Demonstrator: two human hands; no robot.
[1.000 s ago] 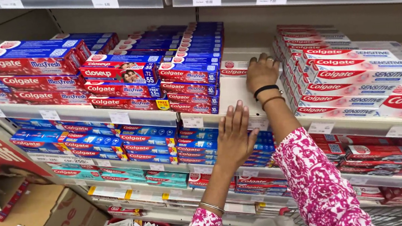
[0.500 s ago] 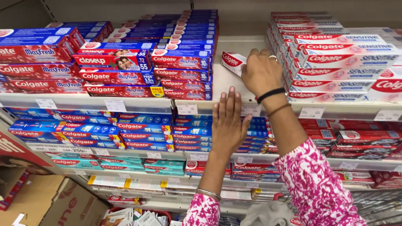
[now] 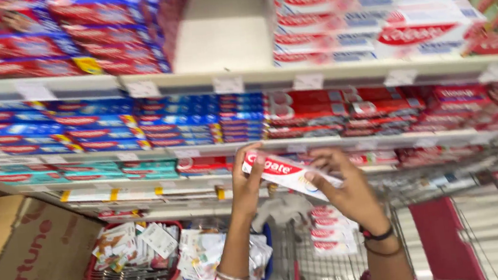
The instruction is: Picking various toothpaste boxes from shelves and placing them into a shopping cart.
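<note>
Hands are lower now than a moment ago. Before, the right hand reached up to the top shelf and the left hand rested on the shelf edge. Now both hands hold one white and red toothpaste box (image 3: 291, 175) in front of the lower shelves. The left hand (image 3: 247, 185) grips its left end with curled fingers. The right hand (image 3: 349, 191) grips its right end. The box is tilted, its left end higher. A wire cart (image 3: 355, 251) sits under the hands, with more toothpaste boxes (image 3: 332, 232) inside. On the left stands a brown cardboard box (image 3: 19, 262). Near it is a red basket (image 3: 130, 258) full of small packets. Shelves (image 3: 255, 76) full of red and blue boxes fill the far side.
</note>
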